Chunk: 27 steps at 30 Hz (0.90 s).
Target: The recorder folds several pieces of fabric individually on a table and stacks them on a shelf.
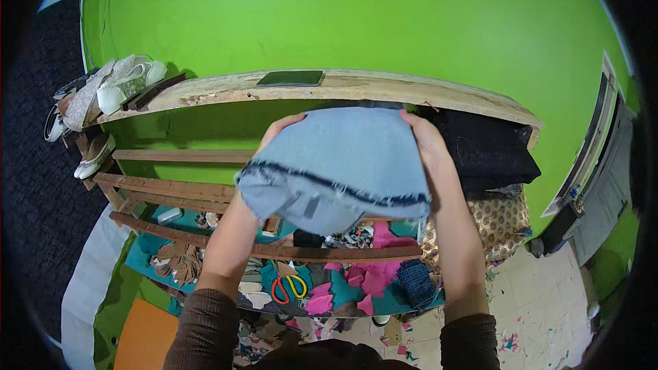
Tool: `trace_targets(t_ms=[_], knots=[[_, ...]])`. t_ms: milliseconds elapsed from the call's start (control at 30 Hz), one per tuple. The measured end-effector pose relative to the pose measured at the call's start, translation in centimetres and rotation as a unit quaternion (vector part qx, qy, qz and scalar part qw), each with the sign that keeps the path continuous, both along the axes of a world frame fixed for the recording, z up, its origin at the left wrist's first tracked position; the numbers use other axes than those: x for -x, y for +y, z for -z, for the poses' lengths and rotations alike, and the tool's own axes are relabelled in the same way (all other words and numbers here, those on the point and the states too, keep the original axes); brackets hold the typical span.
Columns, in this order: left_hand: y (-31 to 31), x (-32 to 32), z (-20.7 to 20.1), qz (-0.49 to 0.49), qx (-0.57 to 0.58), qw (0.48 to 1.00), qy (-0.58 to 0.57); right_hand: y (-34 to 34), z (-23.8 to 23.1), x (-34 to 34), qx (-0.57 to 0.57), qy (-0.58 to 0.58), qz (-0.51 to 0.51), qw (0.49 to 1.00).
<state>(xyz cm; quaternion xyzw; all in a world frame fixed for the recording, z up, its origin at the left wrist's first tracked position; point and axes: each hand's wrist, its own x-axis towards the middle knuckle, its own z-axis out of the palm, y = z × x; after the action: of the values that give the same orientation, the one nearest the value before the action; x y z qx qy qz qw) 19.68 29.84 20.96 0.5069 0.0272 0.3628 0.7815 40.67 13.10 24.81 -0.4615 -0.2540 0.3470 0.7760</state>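
Observation:
A folded piece of light blue denim (349, 151) is held up in front of the wooden shelf. Along its lower part runs a dark, frayed edge. My left hand (279, 130) grips its left side, most of the fingers hidden behind the cloth. On the opposite side my right hand (423, 138) holds it, thumb over the top corner. Just right of that hand, a folded black cloth (480, 151) lies on the shelf, above a gold patterned cloth (510, 223).
The rack has a thick top plank (219, 89) and brown slats (164, 185). A dark flat object (291, 79) and pale shoes (123, 85) sit on top. Below lie scissors (289, 289) with red and yellow handles, among pink scraps (370, 279). An orange panel (145, 336) stands lower left.

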Motion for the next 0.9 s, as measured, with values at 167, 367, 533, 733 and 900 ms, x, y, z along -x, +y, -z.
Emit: trace_targets(t_ms=[167,367,533,733,900], knots=[[-0.2,-2.8,1.1,-0.098,-0.299,0.945,-0.091,-2.9,0.2,0.6,-0.046,-0.048,-0.041,0.997],[-1.5,-5.1,-2.0,0.020,-0.118,0.993,0.021,-8.2,2.1,5.2,-0.099,-0.010,-0.085,0.991],[-1.1,-6.0,-3.5,0.054,-0.048,0.997,0.030,-7.9,1.2,4.3,-0.119,-0.087,0.006,0.989],[3.3,-10.2,-1.7,-0.019,-0.032,0.994,0.104,-6.8,-0.4,6.3,-0.159,-0.088,0.126,0.975],[6.0,-10.9,1.4,-0.267,-0.313,0.865,0.289,-6.1,0.2,5.8,-0.134,-0.263,0.174,0.939]])
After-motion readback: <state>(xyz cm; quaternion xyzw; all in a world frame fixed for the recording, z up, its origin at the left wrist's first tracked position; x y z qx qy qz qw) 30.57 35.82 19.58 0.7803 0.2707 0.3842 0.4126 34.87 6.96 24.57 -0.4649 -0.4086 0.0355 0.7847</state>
